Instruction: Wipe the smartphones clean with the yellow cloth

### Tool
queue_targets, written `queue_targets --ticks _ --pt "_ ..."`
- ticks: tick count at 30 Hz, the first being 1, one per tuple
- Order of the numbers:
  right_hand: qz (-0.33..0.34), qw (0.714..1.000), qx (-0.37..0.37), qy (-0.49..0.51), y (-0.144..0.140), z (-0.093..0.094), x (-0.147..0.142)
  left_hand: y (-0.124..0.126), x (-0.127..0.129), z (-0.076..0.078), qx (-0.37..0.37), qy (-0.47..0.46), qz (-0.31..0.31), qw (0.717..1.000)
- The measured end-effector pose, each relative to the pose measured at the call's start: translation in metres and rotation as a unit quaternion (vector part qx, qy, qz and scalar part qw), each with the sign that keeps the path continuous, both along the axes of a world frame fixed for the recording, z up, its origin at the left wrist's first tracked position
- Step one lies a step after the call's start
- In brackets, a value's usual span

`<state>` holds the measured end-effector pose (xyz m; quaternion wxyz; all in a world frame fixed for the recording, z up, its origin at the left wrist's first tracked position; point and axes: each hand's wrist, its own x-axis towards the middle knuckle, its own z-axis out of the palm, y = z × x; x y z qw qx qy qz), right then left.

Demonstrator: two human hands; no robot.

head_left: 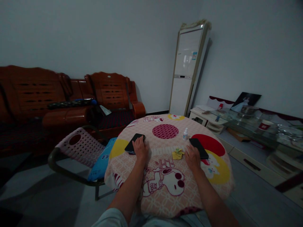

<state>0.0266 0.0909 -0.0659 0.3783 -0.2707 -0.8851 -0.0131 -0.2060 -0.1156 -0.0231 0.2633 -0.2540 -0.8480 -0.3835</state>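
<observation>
- Left hand (140, 147): flat, open, fingers resting on black phone (134, 143).
- Right hand (193, 157): open, palm down on tabletop (165, 176), touching second phone (199, 148).
- Between them: crumpled yellow cloth (178, 154); small white bottle (185, 134) nearby.

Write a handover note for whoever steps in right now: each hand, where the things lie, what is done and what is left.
Left hand: flat on the left phone, not gripping it.
Right hand: flat on the tablecloth, touching the near end of the right phone.
Between the hands lies a crumpled yellow cloth; a small white bottle stands upright behind it, near the right phone.
Done: both phones lie flat on the table, cloth and bottle are set out.
Left: nothing lifted; cloth and bottle untouched.
</observation>
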Motion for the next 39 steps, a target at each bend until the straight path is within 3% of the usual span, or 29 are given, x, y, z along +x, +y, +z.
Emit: queue_targets --ticks 6,15,28,39 --pt "-0.010 1.000 -0.012 -0.025 -0.005 0.000 -0.007 -0.002 -0.004 -0.016 -0.046 0.037 -0.002 0.998" --pt "-0.005 0.995 -0.029 -0.093 -0.018 0.012 -0.015 -0.007 -0.003 -0.017 -0.041 0.042 -0.046 0.997" --pt "0.025 0.997 -0.021 -0.071 -0.015 0.003 -0.009 0.002 0.005 -0.016 -0.050 0.034 -0.054 0.997" --pt "0.041 0.996 -0.036 -0.075 -0.019 0.008 -0.003 0.002 0.011 -0.014 -0.041 0.015 -0.066 0.997"
